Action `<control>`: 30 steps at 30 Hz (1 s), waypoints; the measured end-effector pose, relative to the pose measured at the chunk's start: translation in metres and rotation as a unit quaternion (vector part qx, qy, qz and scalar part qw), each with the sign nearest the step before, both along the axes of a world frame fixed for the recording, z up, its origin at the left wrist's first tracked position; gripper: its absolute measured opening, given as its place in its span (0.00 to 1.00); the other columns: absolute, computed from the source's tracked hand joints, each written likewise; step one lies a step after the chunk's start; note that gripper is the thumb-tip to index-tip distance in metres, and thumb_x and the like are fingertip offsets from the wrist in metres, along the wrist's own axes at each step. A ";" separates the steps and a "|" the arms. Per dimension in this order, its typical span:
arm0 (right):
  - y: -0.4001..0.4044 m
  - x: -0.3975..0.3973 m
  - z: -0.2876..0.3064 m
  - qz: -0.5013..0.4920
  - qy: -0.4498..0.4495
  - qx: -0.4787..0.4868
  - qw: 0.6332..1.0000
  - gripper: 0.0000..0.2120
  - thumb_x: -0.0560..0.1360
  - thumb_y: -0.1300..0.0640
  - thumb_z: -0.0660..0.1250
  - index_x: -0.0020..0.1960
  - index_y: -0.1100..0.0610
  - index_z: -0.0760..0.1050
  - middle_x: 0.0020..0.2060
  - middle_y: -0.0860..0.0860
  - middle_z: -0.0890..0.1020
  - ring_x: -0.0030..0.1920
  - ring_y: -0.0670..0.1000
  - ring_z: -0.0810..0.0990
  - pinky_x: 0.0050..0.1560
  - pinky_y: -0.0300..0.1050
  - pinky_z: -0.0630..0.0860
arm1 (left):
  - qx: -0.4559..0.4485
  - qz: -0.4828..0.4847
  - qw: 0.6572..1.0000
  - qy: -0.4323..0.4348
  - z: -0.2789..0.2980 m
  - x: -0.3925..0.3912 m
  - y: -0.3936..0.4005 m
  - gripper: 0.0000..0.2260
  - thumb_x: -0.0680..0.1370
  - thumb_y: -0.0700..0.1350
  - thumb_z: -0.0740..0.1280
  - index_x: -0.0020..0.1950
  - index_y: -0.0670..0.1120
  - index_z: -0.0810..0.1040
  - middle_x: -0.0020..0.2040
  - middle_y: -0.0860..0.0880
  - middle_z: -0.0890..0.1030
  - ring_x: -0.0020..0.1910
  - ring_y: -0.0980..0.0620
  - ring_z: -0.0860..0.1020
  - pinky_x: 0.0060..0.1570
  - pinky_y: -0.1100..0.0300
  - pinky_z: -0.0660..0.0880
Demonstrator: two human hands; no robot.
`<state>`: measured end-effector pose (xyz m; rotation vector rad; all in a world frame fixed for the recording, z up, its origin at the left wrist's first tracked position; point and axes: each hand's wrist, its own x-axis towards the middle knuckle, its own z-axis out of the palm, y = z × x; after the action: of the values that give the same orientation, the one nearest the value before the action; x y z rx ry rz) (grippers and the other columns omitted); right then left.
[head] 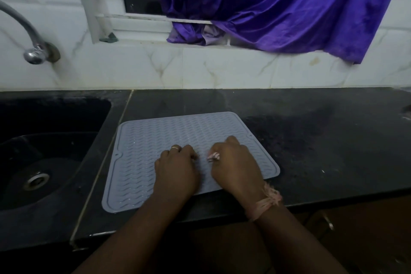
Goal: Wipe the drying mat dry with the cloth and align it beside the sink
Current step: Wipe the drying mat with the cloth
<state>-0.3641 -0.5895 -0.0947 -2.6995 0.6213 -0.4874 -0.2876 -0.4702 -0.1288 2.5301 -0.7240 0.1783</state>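
Note:
A grey silicone drying mat (153,138) with a wavy ribbed surface lies flat on the black counter (315,144), slightly skewed, its left edge close to the sink (51,144). Both my hands rest on the mat's near half. My left hand (178,170), wearing a ring, has its fingers curled under with nothing visible in them. My right hand (236,163) is closed on a small pink and white cloth (214,156); only a bit of the cloth sticks out by the thumb. A pink thread band is tied round my right wrist.
A chrome tap (33,52) juts from the tiled wall above the black sink, whose drain (36,181) shows at left. A purple curtain (278,6) hangs over the window behind. A cabinet handle (328,222) sits below the counter's front edge.

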 end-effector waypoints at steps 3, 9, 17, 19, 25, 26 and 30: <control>-0.028 -0.008 0.000 -0.061 0.029 -0.020 0.998 0.11 0.77 0.57 0.62 0.56 0.49 0.79 0.57 0.53 0.72 0.54 0.58 0.78 0.52 0.52 0.79 | -0.015 0.014 0.999 -0.029 0.010 0.019 0.033 0.11 0.79 0.46 0.62 0.54 0.56 0.82 0.53 0.52 0.82 0.53 0.48 0.78 0.55 0.49 0.74; -0.039 -0.005 -0.015 -0.077 0.050 -0.044 0.995 0.10 0.77 0.47 0.65 0.54 0.51 0.79 0.56 0.51 0.78 0.53 0.54 0.78 0.50 0.47 0.75 | 0.049 0.124 0.989 -0.069 0.005 0.053 0.110 0.07 0.77 0.53 0.64 0.51 0.58 0.82 0.52 0.48 0.81 0.53 0.40 0.77 0.52 0.43 0.72; 0.006 0.012 0.003 -0.064 0.051 0.008 0.997 0.05 0.75 0.56 0.64 0.46 0.57 0.76 0.41 0.50 0.77 0.40 0.52 0.76 0.40 0.42 0.71 | 0.029 0.138 0.986 -0.088 -0.005 0.054 0.104 0.05 0.79 0.49 0.64 0.52 0.55 0.79 0.53 0.47 0.79 0.55 0.41 0.74 0.55 0.44 0.68; 0.033 0.019 0.002 -0.037 0.046 0.016 0.998 0.04 0.75 0.57 0.64 0.45 0.56 0.76 0.41 0.50 0.79 0.40 0.51 0.78 0.39 0.43 0.72 | 0.020 0.143 0.986 -0.082 -0.004 0.053 0.106 0.08 0.78 0.47 0.64 0.53 0.56 0.79 0.54 0.48 0.78 0.56 0.42 0.74 0.56 0.44 0.67; 0.085 0.036 0.000 0.059 0.044 0.013 0.997 0.04 0.74 0.59 0.64 0.42 0.55 0.76 0.42 0.50 0.80 0.40 0.51 0.78 0.37 0.43 0.72 | -0.051 0.147 0.986 -0.058 -0.006 0.056 0.114 0.08 0.74 0.39 0.65 0.48 0.49 0.81 0.48 0.45 0.78 0.50 0.41 0.77 0.50 0.49 0.72; 0.081 0.036 0.001 0.058 0.050 0.010 0.997 0.04 0.74 0.59 0.64 0.42 0.55 0.77 0.40 0.49 0.79 0.38 0.50 0.77 0.35 0.42 0.71 | -0.067 0.143 0.986 -0.051 -0.006 0.057 0.117 0.08 0.73 0.38 0.65 0.46 0.48 0.81 0.46 0.46 0.78 0.48 0.42 0.77 0.47 0.52 0.72; 0.054 0.031 0.004 0.012 0.062 -0.018 0.998 0.05 0.74 0.58 0.64 0.40 0.54 0.77 0.37 0.48 0.78 0.37 0.49 0.77 0.37 0.44 0.73 | -0.084 0.135 0.987 -0.033 -0.005 0.061 0.133 0.10 0.76 0.38 0.66 0.49 0.51 0.83 0.49 0.52 0.82 0.50 0.50 0.80 0.48 0.56 0.73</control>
<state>-0.3331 -0.5358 -0.0910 -2.7842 0.6169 -0.3293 -0.2266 -0.3369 -0.1336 2.4598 -0.3693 0.3988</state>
